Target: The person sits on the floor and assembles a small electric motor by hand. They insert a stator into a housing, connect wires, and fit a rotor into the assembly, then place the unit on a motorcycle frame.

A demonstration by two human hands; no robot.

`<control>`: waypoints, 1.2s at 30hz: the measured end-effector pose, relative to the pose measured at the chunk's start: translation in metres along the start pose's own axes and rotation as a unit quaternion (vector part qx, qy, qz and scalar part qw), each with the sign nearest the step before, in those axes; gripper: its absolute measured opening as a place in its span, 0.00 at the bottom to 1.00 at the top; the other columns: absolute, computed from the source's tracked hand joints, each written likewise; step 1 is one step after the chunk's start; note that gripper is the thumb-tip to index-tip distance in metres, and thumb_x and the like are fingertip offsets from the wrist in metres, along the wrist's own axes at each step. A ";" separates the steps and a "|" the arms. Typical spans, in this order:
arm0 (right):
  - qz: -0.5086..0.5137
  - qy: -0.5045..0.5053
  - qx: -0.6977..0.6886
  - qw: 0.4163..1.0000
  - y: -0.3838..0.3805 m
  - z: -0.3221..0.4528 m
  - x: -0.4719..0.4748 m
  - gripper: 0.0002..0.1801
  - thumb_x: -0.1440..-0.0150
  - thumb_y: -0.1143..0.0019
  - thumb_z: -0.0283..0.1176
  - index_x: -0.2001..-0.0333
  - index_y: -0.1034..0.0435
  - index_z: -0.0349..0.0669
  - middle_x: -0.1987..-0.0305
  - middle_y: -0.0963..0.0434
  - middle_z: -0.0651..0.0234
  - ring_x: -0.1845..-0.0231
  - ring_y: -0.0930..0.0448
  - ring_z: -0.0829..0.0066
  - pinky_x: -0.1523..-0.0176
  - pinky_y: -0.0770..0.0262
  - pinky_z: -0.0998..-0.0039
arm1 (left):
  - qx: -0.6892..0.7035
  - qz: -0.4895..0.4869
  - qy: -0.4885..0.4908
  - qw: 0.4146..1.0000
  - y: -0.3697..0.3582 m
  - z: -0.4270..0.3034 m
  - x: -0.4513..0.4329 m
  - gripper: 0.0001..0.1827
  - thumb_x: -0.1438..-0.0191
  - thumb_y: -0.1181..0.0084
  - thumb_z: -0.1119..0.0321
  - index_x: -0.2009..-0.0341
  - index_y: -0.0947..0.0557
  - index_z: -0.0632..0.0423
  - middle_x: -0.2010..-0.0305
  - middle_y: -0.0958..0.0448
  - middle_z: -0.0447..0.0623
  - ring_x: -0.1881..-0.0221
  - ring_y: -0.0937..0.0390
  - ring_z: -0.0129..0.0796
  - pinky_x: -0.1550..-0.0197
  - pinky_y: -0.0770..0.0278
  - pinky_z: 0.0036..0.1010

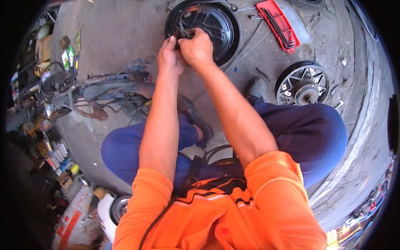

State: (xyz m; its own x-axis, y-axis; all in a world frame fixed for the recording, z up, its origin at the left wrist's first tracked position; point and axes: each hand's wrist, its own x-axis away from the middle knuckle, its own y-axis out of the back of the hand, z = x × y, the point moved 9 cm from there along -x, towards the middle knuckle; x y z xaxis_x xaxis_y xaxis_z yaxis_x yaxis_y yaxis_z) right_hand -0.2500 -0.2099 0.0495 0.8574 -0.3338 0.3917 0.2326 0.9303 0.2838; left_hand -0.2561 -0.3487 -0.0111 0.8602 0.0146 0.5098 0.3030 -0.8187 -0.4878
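Observation:
A large black hub motor wheel lies flat on the ground before me. Over its left part, my left hand and my right hand meet with fingers closed on a small dark bundle, which looks like cable or wire ends. My fingers mostly hide what they pinch, so its exact kind cannot be told. A thin dark cable rises from the bundle across the motor cover. To the right of the wheel, an open red case holds several black hex keys.
A smaller spoked wheel with a hub lies near my right knee. Metal tools lie between the motor and the case. A partly stripped vehicle frame is at the left, with cluttered boxes and parts beyond it.

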 end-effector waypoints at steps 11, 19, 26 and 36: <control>-0.085 -0.019 -0.124 0.988 -0.003 -0.019 0.014 0.16 0.53 0.39 0.28 0.60 0.29 0.33 0.59 0.24 0.49 0.55 0.23 0.47 0.50 0.27 0.57 | -0.187 -0.056 -0.037 0.980 -0.006 -0.024 0.014 0.13 0.34 0.57 0.66 0.51 0.27 0.61 0.55 0.23 0.55 0.55 0.23 0.39 0.50 0.23 0.34; -0.036 0.033 -0.067 0.997 -0.005 -0.010 0.012 0.16 0.52 0.40 0.29 0.59 0.30 0.35 0.58 0.26 0.47 0.53 0.25 0.45 0.49 0.28 0.54 | -0.119 -0.083 0.037 0.989 0.010 -0.010 0.005 0.14 0.35 0.54 0.64 0.52 0.22 0.59 0.56 0.21 0.51 0.57 0.23 0.37 0.51 0.23 0.33; 0.009 0.055 -0.087 0.995 0.001 -0.017 0.000 0.18 0.51 0.39 0.37 0.59 0.24 0.36 0.62 0.19 0.49 0.58 0.18 0.51 0.51 0.24 0.60 | -0.212 -0.122 -0.160 0.956 -0.016 -0.033 0.017 0.12 0.40 0.49 0.69 0.56 0.22 0.63 0.59 0.22 0.52 0.59 0.25 0.37 0.52 0.25 0.32; 0.017 0.088 -0.128 0.988 -0.005 -0.019 -0.005 0.16 0.51 0.37 0.32 0.59 0.24 0.36 0.63 0.18 0.54 0.60 0.18 0.59 0.53 0.24 0.64 | -0.068 -0.055 -0.074 0.993 -0.019 -0.017 0.017 0.14 0.40 0.51 0.73 0.50 0.26 0.64 0.53 0.24 0.56 0.51 0.25 0.41 0.46 0.26 0.36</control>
State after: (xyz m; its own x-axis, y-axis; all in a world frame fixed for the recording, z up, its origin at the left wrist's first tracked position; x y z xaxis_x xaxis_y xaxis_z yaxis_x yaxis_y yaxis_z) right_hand -0.2470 -0.2103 0.0298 0.9281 -0.2907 0.2326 0.2910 0.9561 0.0339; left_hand -0.2538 -0.3429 0.0188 0.8790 0.1849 0.4395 0.3490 -0.8775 -0.3288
